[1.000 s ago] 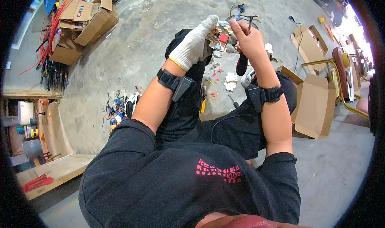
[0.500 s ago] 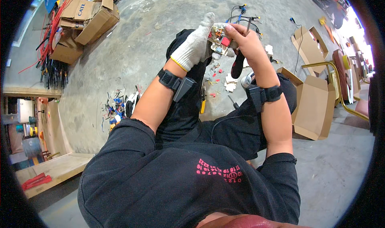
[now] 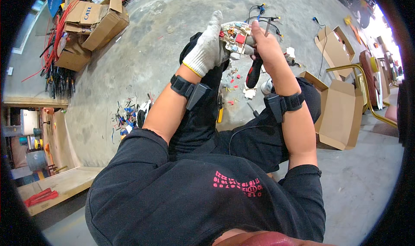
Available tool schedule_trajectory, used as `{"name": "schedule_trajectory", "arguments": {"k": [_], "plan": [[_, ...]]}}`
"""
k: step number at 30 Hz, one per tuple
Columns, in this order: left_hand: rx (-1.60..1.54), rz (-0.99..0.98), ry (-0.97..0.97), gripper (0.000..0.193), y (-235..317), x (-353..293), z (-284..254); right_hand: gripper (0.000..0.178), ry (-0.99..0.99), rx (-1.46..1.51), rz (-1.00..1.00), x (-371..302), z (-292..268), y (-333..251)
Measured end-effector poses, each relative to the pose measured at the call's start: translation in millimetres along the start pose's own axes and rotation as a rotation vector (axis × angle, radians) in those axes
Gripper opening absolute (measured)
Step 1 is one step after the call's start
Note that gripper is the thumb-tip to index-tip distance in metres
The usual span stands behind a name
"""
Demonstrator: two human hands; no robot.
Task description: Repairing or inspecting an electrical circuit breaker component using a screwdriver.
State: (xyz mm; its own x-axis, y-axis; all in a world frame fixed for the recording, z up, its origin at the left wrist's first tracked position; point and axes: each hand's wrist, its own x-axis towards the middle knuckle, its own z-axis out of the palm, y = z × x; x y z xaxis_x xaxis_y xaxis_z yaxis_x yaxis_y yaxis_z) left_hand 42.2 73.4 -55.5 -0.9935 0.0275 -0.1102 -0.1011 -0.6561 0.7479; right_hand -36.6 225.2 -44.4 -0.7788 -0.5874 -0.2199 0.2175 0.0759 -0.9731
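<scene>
In a white knit glove, my left hand (image 3: 210,47) is closed around an opened white plastic electrical housing (image 3: 241,31), its thumb pointing up and away. Red, blue and orange parts show inside the housing, too small to name. My bare right hand (image 3: 269,47) grips a screwdriver (image 3: 254,73). Its black and red handle hangs below the palm, and the metal shaft points up past the knuckles. The right thumb is raised beside the housing's right edge; whether it touches is hard to tell. Gloved fingers hide the underside of the housing.
Small red and brass-coloured bits (image 3: 233,78) and white plastic pieces (image 3: 249,92) lie on the floor between my legs. Left of me is a pile of coloured scraps (image 3: 126,114). Cables (image 3: 261,14) lie ahead; open cardboard boxes (image 3: 339,114) and a chair (image 3: 367,77) stand right.
The housing has tilted so its inner face shows more, and it has shifted slightly left with my gloved hand. My right thumb has lifted off its front, and the screwdriver handle has swung slightly left.
</scene>
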Motion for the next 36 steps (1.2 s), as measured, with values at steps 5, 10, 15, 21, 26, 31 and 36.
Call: {"name": "schedule_trajectory", "arguments": {"k": [5,10,15,21,26,31,36], "plan": [[-0.096,0.083,-0.076,0.084,1,7,-9,0.044,0.091,-0.002,-0.041,6,-5,7],[-0.173,0.111,0.026,0.075,1,3,-4,0.038,0.107,-0.011,-0.051,4,-3,10],[-0.211,0.138,0.041,0.066,-1,6,-12,0.037,0.09,-0.106,-0.121,-6,7,2],[-0.23,0.155,-0.042,0.059,-3,10,-14,0.041,-0.016,-0.154,-0.131,-3,5,10],[-0.245,0.21,0.024,0.048,-1,6,-9,0.038,0.152,-0.346,-0.462,-3,4,9],[-0.2,0.228,0.051,0.047,-1,4,-10,0.027,0.168,-0.708,-0.885,-10,-4,-2],[-0.192,0.21,0.067,0.043,-2,8,-12,0.025,0.046,-0.778,-0.878,-9,1,7]]}}
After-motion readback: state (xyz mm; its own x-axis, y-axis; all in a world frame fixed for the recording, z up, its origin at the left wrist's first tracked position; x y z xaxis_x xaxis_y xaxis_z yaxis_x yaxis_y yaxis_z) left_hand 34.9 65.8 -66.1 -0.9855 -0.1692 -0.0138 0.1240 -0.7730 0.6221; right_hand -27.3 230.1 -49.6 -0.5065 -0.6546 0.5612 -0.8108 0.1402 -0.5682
